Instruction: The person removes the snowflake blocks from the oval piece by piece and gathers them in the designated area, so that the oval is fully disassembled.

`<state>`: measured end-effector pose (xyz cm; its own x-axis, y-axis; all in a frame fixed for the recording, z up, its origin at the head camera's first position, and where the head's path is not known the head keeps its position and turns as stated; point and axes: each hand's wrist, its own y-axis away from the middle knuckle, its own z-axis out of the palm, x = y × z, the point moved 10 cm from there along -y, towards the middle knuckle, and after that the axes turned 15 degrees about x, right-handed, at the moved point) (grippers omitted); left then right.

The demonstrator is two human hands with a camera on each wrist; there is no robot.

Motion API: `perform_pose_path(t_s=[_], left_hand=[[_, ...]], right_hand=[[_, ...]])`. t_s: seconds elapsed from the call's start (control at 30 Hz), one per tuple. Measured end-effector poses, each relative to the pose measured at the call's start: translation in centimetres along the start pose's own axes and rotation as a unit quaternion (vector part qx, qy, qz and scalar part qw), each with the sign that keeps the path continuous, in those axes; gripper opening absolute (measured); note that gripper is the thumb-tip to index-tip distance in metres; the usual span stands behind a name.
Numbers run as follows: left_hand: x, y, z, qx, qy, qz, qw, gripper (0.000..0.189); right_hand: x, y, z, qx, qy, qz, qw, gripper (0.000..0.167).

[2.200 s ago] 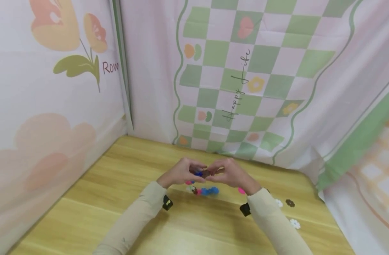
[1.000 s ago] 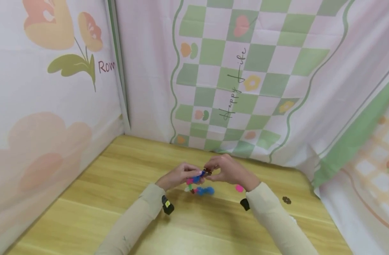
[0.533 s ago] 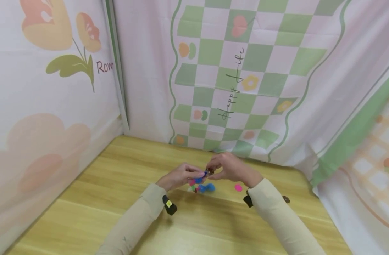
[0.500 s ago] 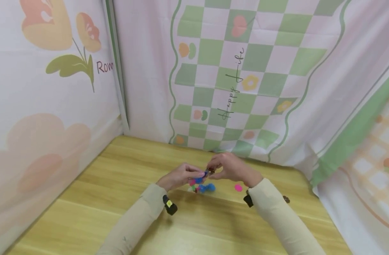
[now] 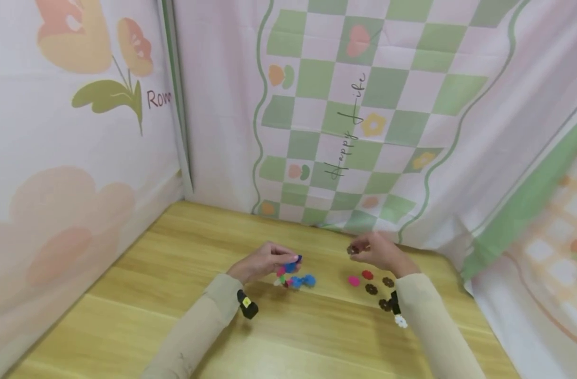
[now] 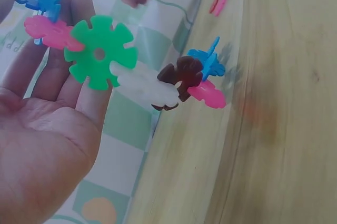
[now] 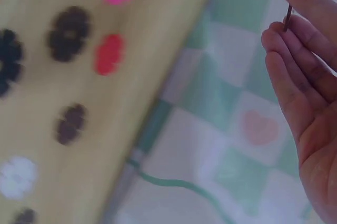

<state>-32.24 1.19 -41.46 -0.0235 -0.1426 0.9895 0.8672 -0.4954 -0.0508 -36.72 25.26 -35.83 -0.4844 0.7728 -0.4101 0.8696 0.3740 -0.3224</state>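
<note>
The left hand (image 5: 265, 261) is over the table (image 5: 269, 331), with a chain of flower discs (image 5: 296, 282) at its fingertips, trailing toward the right. Well apart, to the right of the chain, the right hand (image 5: 380, 253) has a single flower disc (image 5: 352, 250) between thumb and fingers. Loose flower discs (image 5: 371, 289) lie scattered on the table, nearer the person than the right hand, the closest showing beside the right sleeve (image 5: 430, 310). A curtain (image 5: 316, 113) hangs behind the table, another hanging (image 5: 89, 152) along its left.

Soft light, faint shadows
Pale glare on the table (image 5: 279, 347); flower pieces (image 7: 109, 54) blurred in the right wrist view.
</note>
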Motion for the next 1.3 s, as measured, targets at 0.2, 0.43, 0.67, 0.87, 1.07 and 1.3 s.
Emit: perform_pose_path(t_s=[0.2, 0.43, 0.67, 0.87, 1.07, 1.3], left_hand=[[-0.2, -0.1, 0.0, -0.002, 0.000, -0.002, 1.0000, 0.030], [-0.4, 0.0, -0.4, 0.007, 0.001, -0.002, 1.0000, 0.039], [-0.4, -0.2, -0.4, 0.015, -0.001, -0.006, 0.9999, 0.034], [-0.7, -0.6, -0.6, 0.026, 0.004, -0.013, 0.9996, 0.033], [-0.8, -0.9, -0.8, 0.049, -0.018, -0.024, 0.9983, 0.036], [-0.6, -1.5, -0.8, 0.062, -0.035, -0.026, 0.9971, 0.039]], right_hand=[[3.5, 0.5, 2.7, 0.003, -0.007, 0.036, 0.9993, 0.017], [5.4, 0.7, 5.0, -0.001, -0.017, 0.073, 0.9972, 0.020], [6.5, 1.1, 6.4, -0.015, -0.012, 0.088, 0.9960, 0.023], [5.6, 0.9, 4.6, 0.009, 0.018, 0.063, 0.9978, 0.038], [0.0, -0.3, 0.9, 0.069, 0.025, -0.038, 0.9966, 0.040], [-10.1, 0.6, -1.6, 0.174, -0.025, -0.196, 0.9648, 0.042]])
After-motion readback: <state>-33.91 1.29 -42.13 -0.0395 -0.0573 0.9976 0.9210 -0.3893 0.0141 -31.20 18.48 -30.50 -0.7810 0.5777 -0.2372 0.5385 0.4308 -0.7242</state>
